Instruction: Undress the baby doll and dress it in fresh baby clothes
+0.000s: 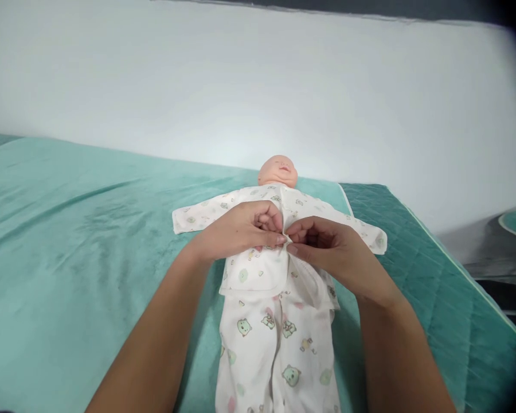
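A baby doll lies on its back, its head toward the wall. It wears a white printed baby shirt with long sleeves spread to both sides, and matching printed pants. My left hand pinches the shirt's front edge at mid-chest, thumb and fingers together. From the other side, my right hand pinches the opposite front edge, its fingertips almost touching the left ones. Below my hands the shirt front hangs apart, and its right flap is folded. Whatever fastener lies between the fingertips is hidden.
A teal plush blanket lies under the doll, slightly wrinkled on the left. Beneath it, a darker quilted teal mattress cover shows at the right, ending in a piped edge. A white wall stands behind the bed.
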Demonstrator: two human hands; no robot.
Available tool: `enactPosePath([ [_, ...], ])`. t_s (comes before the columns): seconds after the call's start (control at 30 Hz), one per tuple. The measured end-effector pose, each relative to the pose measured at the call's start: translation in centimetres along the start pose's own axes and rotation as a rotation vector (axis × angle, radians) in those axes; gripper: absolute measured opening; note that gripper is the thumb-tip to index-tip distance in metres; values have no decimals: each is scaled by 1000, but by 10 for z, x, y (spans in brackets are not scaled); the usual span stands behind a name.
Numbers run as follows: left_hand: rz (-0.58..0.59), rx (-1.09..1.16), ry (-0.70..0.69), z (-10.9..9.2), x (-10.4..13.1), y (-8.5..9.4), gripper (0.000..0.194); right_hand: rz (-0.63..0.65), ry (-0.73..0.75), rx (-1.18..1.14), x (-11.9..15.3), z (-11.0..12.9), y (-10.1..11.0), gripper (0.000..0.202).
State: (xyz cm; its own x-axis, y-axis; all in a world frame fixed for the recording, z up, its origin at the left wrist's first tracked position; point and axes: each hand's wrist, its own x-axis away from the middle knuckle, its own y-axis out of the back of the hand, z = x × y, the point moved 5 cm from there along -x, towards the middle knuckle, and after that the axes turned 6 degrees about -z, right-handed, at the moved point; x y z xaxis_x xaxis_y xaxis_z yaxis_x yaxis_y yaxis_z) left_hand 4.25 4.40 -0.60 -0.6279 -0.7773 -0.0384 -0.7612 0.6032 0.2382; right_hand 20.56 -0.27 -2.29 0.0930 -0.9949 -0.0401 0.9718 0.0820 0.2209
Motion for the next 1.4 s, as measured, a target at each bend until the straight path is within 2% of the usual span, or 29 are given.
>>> enactPosePath([
  [0.4, -20, -21, 43, 0, -1, -4, 23, 28, 83, 152, 3, 11, -8, 17],
  [0.57, 2, 28, 24, -1, 0, -3, 17, 27, 97, 112, 1, 9, -7, 18],
  [0.7, 20, 63, 13, 0, 0, -3, 16, 64, 65, -37, 0, 4, -7, 20],
  [0.93, 4, -4, 30, 1, 1, -1, 17, 88, 38, -115, 0, 2, -9, 18],
  [1.2, -29, 15, 24, 2, -1, -3, 19, -5, 62, 82, 0, 1, -10, 14],
  [1.4, -32, 77, 25, 2, -2, -6, 17, -2, 89, 111, 0, 4, -11, 10],
])
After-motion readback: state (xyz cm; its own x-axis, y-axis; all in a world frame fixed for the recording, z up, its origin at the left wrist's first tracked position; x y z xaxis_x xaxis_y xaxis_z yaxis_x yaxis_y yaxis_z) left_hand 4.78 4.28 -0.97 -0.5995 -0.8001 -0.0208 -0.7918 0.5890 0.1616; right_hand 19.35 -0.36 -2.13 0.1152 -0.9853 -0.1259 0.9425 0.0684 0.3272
